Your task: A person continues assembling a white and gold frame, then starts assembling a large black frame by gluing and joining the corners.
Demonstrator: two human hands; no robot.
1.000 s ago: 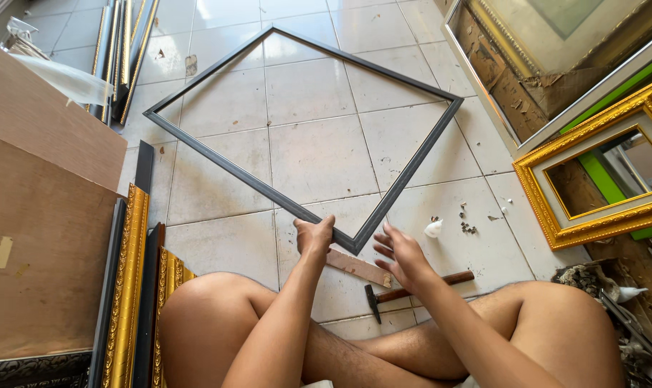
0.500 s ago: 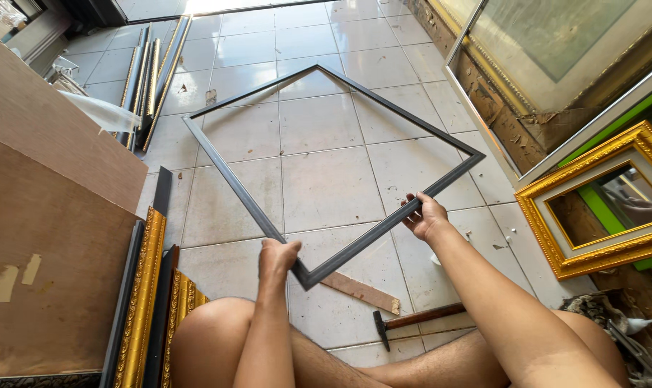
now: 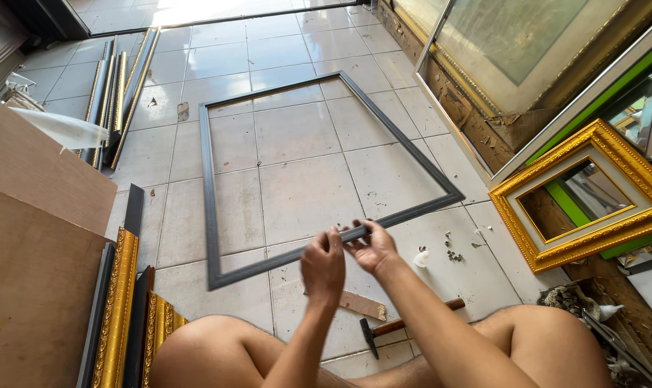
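Note:
A large dark grey picture frame [image 3: 210, 188] lies over the white tiled floor, its near rail running from lower left to the right corner. My left hand [image 3: 322, 264] and my right hand [image 3: 370, 246] both grip that near rail, close together near its middle. My bare knees show at the bottom edge. Just in front of my hands lie a flat wooden strip [image 3: 360, 305] and a hammer [image 3: 403, 328] with a brown handle.
Brown boards [image 3: 31, 237] lean at the left beside gold and black moulding lengths [image 3: 121, 309]. More moulding sticks [image 3: 118, 90] lie at the far left. A gold ornate frame [image 3: 584, 197] and large framed pictures [image 3: 527, 65] stand at the right. Small white scraps [image 3: 421, 259] dot the tiles.
The frame has turned clockwise on the floor, from a diamond stance to nearly square-on. My hands have come together on its near rail; before they were apart on two sides of its corner.

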